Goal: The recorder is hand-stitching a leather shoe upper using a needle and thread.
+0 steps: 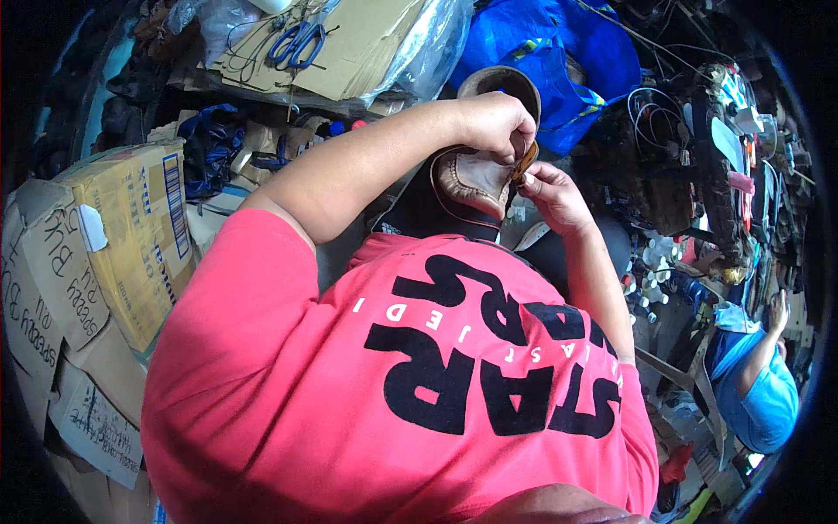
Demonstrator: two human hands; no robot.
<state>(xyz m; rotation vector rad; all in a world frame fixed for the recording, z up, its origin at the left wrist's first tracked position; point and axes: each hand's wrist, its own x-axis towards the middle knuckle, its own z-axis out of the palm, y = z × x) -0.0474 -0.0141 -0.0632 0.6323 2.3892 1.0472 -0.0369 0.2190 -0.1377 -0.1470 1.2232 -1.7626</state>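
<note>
Head view: a brown leather shoe [471, 179] lies far-centre; at its right side, the right hand [556, 201] pinches a small brown flap [525, 160]. The left hand's [499, 124] fingers curl together, their hold unclear. Uneven pulling could skew or tear the flap.

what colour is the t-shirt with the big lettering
The t-shirt is pinkish red, seen best in the head view.

Left hand [506, 127], right hand [555, 196], leather shoe [471, 180] (brown)
</note>
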